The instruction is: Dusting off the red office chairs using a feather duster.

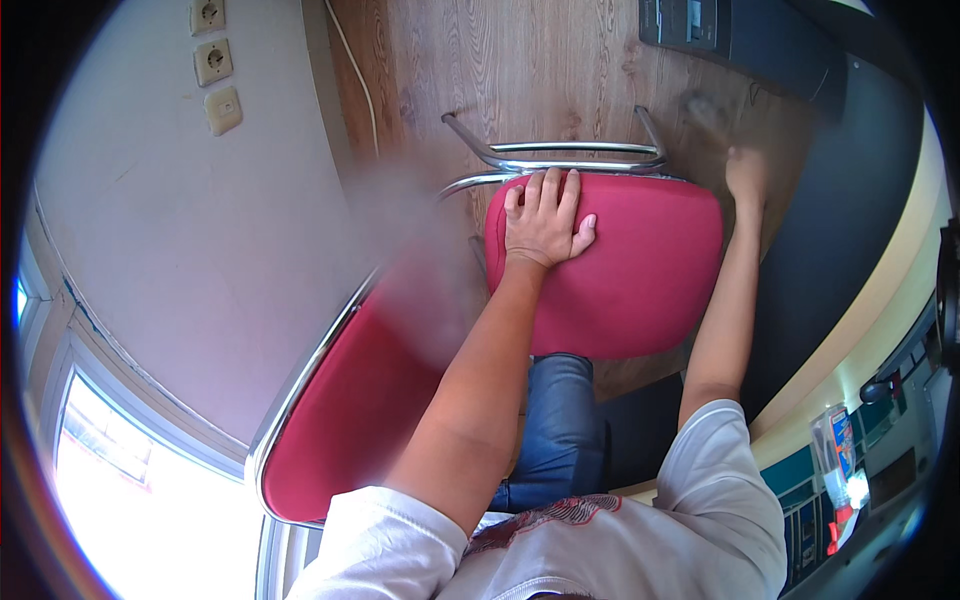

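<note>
My left hand [546, 219] rests on the red padded chair seat [637, 255], near its far left corner. Its fingers are spread and its thumb stands apart. Chromed tube legs [577, 159] show just beyond the seat's far edge. Past the seat's right side, my right hand [746, 174] reaches down toward the floor. Its fingers are blurred, and a hazy greyish patch lies just beyond them, so I cannot tell whether it holds anything. At lower left is a red chair backrest [345, 405] with a chromed rim, partly covered by a blur.
A wall with sockets [214, 63] and a bright window [150, 495] lie left. A pale cable [356, 67] runs along the wood-patterned floor [517, 67]. A black device [750, 45] stands at top right. At right, a counter holds a clear package [834, 442].
</note>
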The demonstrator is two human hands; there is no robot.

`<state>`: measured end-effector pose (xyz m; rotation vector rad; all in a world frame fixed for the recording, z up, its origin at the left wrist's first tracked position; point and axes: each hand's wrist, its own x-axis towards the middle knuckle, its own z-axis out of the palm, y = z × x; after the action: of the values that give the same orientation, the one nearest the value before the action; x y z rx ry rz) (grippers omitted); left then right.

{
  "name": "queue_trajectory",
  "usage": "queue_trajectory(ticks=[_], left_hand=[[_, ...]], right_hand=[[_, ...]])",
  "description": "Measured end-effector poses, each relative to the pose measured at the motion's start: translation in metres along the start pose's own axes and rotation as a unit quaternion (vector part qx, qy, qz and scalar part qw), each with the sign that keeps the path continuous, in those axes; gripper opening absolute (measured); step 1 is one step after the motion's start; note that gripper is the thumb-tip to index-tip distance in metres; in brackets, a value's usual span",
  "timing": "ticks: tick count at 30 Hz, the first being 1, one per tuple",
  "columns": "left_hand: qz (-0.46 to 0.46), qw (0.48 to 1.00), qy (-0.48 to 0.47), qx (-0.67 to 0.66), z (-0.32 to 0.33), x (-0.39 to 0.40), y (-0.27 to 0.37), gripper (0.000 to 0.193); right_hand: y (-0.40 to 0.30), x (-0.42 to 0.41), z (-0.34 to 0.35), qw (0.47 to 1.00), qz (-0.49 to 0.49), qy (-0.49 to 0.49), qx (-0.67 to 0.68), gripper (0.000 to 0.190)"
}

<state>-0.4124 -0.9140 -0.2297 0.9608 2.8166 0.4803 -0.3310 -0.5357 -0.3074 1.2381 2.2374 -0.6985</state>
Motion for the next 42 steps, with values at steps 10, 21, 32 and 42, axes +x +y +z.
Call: queue_trajectory(ticks=[10, 21, 32, 42], left_hand=[[-0.001, 1.0, 0.001, -0.012, 0.002, 0.004, 0.003, 0.06], [-0.006, 1.0, 0.01, -0.026, 0.007, 0.003, 0.007, 0.059], [-0.006, 1.0, 0.003, -0.02, 0.003, -0.005, -0.005, 0.06], [-0.007, 1.0, -0.001, -0.001, 0.002, -0.004, -0.009, 0.061]], right_hand=[[-0.197, 0.038, 0.076, 0.801, -0.288, -0.518, -0.084, 0.028], [-0.258, 0.033, 0.236, 0.886, -0.29, -0.355, -0.064, 0.034], [-0.3, 0.052, 0.177, 0.622, -0.041, -0.772, -0.124, 0.03], [-0.279, 0.069, 0.032, 0.928, -0.296, -0.221, -0.046, 0.029]])
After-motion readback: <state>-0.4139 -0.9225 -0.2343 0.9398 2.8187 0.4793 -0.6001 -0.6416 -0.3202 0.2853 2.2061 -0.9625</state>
